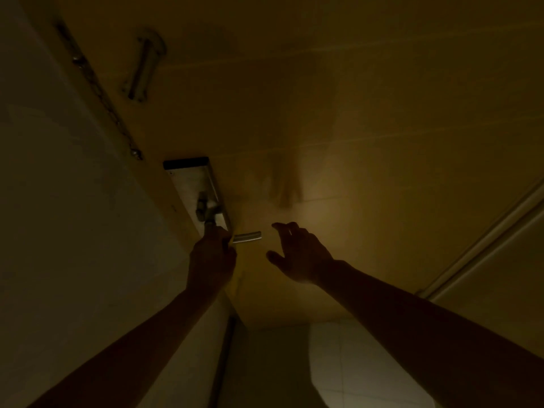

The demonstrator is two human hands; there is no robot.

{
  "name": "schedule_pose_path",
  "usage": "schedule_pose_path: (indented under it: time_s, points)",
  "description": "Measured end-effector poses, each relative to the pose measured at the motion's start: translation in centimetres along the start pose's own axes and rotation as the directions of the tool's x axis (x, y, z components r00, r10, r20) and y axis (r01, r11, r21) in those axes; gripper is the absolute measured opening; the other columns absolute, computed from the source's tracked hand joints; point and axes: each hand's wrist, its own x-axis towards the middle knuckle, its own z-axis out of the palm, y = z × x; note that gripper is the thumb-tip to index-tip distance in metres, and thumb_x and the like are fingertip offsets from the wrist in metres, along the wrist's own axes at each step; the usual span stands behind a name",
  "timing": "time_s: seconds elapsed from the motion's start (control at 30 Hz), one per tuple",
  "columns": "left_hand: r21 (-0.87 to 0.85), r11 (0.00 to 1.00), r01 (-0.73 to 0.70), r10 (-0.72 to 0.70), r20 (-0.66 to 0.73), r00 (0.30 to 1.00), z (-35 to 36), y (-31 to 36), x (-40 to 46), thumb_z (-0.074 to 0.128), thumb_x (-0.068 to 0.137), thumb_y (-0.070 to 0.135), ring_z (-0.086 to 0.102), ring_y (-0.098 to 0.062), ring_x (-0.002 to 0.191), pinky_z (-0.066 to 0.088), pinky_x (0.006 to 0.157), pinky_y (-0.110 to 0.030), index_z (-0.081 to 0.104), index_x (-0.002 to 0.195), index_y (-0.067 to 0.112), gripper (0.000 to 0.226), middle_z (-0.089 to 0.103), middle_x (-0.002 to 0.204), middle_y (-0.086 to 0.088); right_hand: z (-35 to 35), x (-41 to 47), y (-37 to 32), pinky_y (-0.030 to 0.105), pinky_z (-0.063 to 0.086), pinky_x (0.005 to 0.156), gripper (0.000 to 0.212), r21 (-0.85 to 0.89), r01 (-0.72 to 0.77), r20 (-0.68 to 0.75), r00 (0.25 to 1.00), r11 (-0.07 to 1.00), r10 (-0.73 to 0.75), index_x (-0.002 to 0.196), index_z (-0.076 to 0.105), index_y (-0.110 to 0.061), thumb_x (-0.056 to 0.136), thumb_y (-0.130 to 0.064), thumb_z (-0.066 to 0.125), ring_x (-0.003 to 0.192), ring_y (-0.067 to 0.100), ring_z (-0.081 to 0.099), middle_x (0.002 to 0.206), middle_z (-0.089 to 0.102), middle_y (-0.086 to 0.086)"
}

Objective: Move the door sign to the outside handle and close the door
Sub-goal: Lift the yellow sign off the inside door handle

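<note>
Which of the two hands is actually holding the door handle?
The left hand, closed around the lever handle. The right hand hangs open beside it, touching nothing.

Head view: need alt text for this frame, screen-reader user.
In dim yellowish light, a person's left hand grips the lever handle on a door, while the right hand hovers open beside it, touching nothing. A metal lock plate sits above the handle, with a door chain along the frame; no door sign is discernible.
</note>
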Motion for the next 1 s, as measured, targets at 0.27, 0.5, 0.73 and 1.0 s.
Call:
schedule_pose_path:
  time_s: [0.27,0.5,0.73,1.0]
  points:
    - [0.031,0.989,-0.142,0.141,0.044,0.989,4.4,6.5,1.0,0.055,0.094,0.021,0.056,-0.020,0.071,0.035,0.061,-0.028,0.059,0.092,0.009,0.013,0.051,0.077,0.004,-2.1,-2.7,5.4,0.048,0.042,0.106,0.074,0.019,-0.080,-0.029,0.996,0.997,0.080,0.157,0.013,-0.017,0.100,-0.050,0.047,0.131,0.033,0.045,0.153,0.033,0.017]
    - [-0.010,0.987,-0.161,0.161,0.078,0.984,6.8,12.8,1.8,0.059,0.092,0.022,0.051,-0.008,0.059,0.028,0.047,-0.015,0.064,0.092,0.014,0.010,0.057,0.074,0.008,-5.7,-5.6,10.5,0.046,0.044,0.105,0.080,0.102,-0.166,-0.100,0.979,0.981,0.176,0.157,0.014,-0.017,0.097,-0.055,0.050,0.131,0.033,0.047,0.152,0.036,0.018]
    - [-0.032,0.987,-0.155,0.157,0.066,0.985,5.8,13.4,1.2,0.061,0.091,0.025,0.049,-0.007,0.057,0.027,0.047,-0.016,0.063,0.088,0.013,0.012,0.058,0.072,0.006,-7.8,-6.3,10.2,0.045,0.045,0.104,0.083,0.065,-0.129,-0.144,0.980,0.990,0.137,0.157,0.014,-0.016,0.095,-0.059,0.049,0.130,0.032,0.047,0.153,0.033,0.018]
    - [-0.029,0.995,-0.100,0.102,0.099,0.990,0.5,7.0,-0.6,0.060,0.090,0.019,0.062,-0.015,0.069,0.039,0.058,-0.018,0.066,0.091,0.017,0.007,0.065,0.080,0.003,-6.1,-2.2,2.4,0.044,0.045,0.104,0.078,0.036,0.020,-0.101,0.995,0.999,-0.016,0.156,0.017,-0.021,0.096,-0.060,0.048,0.132,0.030,0.045,0.156,0.030,0.013]
